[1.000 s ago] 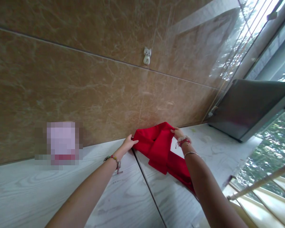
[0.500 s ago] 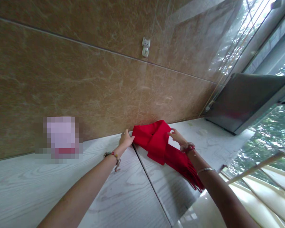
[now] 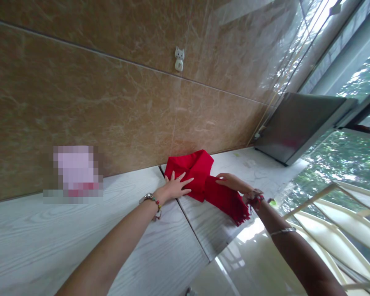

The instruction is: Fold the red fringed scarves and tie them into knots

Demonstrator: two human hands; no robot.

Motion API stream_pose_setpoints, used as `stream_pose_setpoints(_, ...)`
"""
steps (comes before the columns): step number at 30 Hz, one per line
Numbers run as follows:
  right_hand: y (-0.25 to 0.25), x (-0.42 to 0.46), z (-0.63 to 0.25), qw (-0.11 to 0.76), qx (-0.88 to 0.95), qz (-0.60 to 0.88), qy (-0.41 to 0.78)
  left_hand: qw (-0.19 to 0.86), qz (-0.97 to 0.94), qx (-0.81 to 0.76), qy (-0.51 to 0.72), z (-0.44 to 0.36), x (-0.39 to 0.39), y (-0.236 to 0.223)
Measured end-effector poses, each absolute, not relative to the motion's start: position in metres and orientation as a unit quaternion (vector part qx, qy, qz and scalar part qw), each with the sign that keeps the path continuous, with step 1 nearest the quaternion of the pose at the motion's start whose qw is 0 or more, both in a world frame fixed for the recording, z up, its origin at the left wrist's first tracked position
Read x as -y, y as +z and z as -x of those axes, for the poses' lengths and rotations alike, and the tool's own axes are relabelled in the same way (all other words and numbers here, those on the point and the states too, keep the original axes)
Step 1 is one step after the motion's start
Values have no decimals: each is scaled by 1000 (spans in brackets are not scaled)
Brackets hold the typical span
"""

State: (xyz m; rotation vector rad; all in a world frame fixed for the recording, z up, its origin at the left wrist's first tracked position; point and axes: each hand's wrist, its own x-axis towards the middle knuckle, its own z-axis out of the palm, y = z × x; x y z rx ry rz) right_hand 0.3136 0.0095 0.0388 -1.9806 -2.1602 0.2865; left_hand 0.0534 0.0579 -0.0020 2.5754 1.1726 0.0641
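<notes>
Red scarf (image 3: 202, 172) lies folded on a pale worktop (image 3: 27, 234) below the centre of the frame, its fringed end (image 3: 239, 211) pointing lower right. The left hand (image 3: 173, 187) rests on the fold, fingers spread and gripping nothing; the right hand (image 3: 233, 182) touches the fringed length, whether grasping it one cannot tell. A white cat-shaped ornament (image 3: 179, 59) sits on the brown wall (image 3: 111, 111), upper centre.

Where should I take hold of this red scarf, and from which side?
Probably pinch the red scarf by its fringed tail, from the right: that strip lies stretched out from the folded part, with the right hand at its edge. The left hand lies spread over the folds.
</notes>
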Motion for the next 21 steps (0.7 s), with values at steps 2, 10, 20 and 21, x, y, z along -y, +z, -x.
stream_pose_setpoints(2,37,-3,-316,75,727,676,99,159,-898,-410,13,-51,-59,0)
stream_pose_setpoints(10,33,31,-336,17,694,717,62,104,-901,-417,58,-49,-55,-1)
stream_pose_setpoints(20,9,49,-258,-36,741,669,-43,-32,-919,-385,83,-50,-59,-5)
stream_pose_setpoints(21,5,53,-259,-37,739,671,-46,-32,-914,-396,80,-52,-58,-5)
